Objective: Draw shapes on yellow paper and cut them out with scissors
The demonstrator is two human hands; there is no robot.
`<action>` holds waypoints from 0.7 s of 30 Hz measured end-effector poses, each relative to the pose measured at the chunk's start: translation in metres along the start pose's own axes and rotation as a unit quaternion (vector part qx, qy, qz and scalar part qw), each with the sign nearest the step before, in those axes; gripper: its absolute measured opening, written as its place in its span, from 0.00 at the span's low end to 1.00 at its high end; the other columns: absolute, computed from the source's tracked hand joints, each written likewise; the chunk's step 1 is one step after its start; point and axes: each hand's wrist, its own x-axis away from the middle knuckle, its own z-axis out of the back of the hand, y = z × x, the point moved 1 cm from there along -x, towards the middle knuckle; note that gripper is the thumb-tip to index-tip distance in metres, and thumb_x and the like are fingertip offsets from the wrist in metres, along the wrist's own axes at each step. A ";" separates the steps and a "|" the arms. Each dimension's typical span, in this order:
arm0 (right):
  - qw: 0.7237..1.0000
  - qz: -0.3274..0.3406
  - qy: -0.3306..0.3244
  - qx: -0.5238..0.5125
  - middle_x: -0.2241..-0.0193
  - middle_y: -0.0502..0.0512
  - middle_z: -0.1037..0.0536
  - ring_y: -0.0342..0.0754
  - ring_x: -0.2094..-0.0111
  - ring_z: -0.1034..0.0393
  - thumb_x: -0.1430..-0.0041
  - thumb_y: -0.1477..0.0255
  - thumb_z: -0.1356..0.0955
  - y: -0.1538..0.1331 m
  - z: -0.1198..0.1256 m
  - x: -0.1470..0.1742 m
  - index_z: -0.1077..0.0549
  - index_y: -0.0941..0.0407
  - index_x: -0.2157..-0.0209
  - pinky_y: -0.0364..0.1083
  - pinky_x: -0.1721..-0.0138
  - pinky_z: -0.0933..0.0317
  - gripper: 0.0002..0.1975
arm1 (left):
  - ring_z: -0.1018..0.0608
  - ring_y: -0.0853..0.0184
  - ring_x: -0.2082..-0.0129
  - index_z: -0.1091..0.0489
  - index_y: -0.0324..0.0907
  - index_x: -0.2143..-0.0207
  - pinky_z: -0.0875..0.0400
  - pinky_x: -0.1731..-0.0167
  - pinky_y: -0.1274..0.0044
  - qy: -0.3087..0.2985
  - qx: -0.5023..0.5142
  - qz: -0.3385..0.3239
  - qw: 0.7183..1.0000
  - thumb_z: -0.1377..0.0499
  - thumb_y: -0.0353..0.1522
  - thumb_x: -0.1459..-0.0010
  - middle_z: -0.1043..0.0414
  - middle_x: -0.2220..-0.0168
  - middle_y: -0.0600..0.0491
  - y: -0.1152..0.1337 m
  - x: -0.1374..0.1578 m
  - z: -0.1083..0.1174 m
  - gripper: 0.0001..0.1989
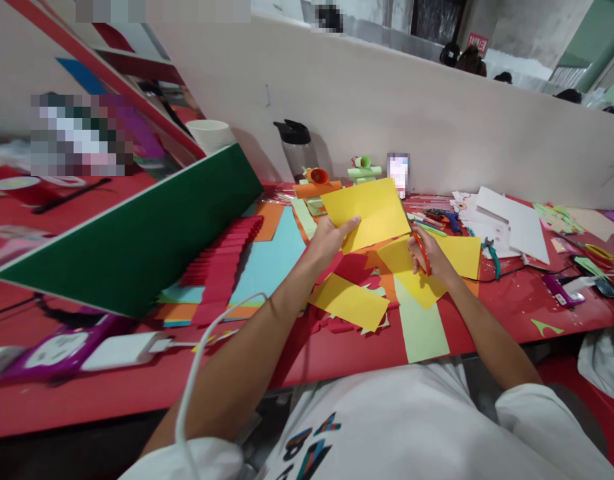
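Note:
My left hand [335, 238] grips a sheet of yellow paper [371, 210] by its lower left, thumb on top, and holds it up above the table. In my right hand [433, 255] are scissors with red handles [421, 252]; their blades meet the right edge of the sheet and are mostly hidden. Below lie more yellow pieces, one rectangle [351, 301] on a heap of red and pale green scraps, others under my right hand. A pale green strip [421, 327] reaches toward the table's front edge.
A dark green board [137, 233] leans at the left beside pleated red paper [229, 267]. Behind stand a bottle [297, 150], rolled-paper pieces [317, 177] and a phone [399, 175]. Pliers [491, 257] lie right. A white cable [194, 373] crosses my left arm.

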 end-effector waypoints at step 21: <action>1.000 0.005 0.001 0.009 0.75 0.41 0.36 0.39 0.83 0.38 0.37 0.45 0.28 -0.004 -0.001 0.003 0.30 0.50 0.51 0.40 0.82 0.31 0.26 | 0.17 0.48 0.48 0.23 0.40 0.50 0.20 0.46 0.62 -0.024 -0.034 -0.025 0.999 0.26 0.48 0.52 0.16 0.51 0.41 -0.001 0.003 0.000 0.31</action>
